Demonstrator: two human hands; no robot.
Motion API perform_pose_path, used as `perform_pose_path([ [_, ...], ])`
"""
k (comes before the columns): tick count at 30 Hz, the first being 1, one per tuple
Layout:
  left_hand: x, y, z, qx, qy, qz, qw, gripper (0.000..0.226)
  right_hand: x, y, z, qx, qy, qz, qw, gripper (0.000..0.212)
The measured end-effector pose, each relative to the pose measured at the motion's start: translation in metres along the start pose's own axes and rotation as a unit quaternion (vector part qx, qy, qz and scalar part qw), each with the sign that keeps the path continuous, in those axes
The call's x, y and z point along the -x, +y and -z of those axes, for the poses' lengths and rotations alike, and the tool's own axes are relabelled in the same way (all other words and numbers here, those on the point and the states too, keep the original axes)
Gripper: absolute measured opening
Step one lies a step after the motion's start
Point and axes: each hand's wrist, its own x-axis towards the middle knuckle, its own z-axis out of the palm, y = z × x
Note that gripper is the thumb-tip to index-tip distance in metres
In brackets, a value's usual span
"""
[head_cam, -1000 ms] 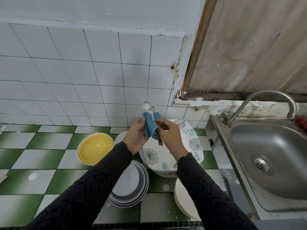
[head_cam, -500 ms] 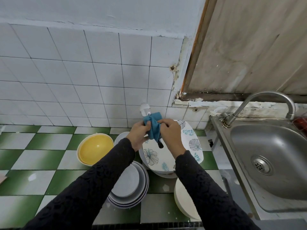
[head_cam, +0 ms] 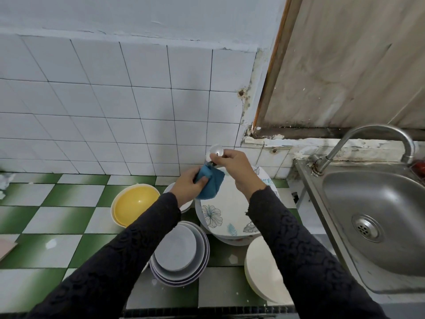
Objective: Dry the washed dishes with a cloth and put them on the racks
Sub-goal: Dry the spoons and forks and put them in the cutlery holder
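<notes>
My right hand (head_cam: pixel 236 168) pinches a metal spoon (head_cam: pixel 215 151) just below its bowl, with the bowl up near the tiled wall. My left hand (head_cam: pixel 189 185) grips a blue cloth (head_cam: pixel 211 184) wrapped round the spoon's handle, which the cloth hides. Both hands hover above a stack of floral plates (head_cam: pixel 226 218). A yellow bowl (head_cam: pixel 133 203), a stack of grey bowls (head_cam: pixel 180 254) and an upturned cream bowl (head_cam: pixel 262 270) stand on the green-and-white tiled counter (head_cam: pixel 57 217).
A steel sink (head_cam: pixel 377 217) with a curved tap (head_cam: pixel 377 137) lies to the right. White wall tiles rise close behind the hands. Another white bowl (head_cam: pixel 171 188) peeks out behind my left wrist. The counter's front edge (head_cam: pixel 184 310) runs along the bottom.
My right hand has shifted up from the handle to the spoon's neck. My left hand with the cloth has slid down over the handle.
</notes>
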Motion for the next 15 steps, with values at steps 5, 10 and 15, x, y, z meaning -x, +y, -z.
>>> perform_pose_path([
  [5, 0.010, -0.012, 0.003, -0.017, -0.025, 0.007, 1.000, 0.022, -0.002, -0.014, 0.010, -0.047, 0.016, -0.018, 0.999, 0.012],
  [10, 0.011, -0.016, 0.007, 0.020, -0.021, 0.025, 0.999, 0.023, -0.006, -0.012, 0.016, -0.119, 0.042, -0.027, 0.992, 0.018],
  [15, 0.009, -0.016, 0.012, 0.181, 0.021, 0.104, 0.978, 0.031, -0.003, -0.014, 0.023, -0.259, 0.062, -0.021, 0.964, 0.009],
])
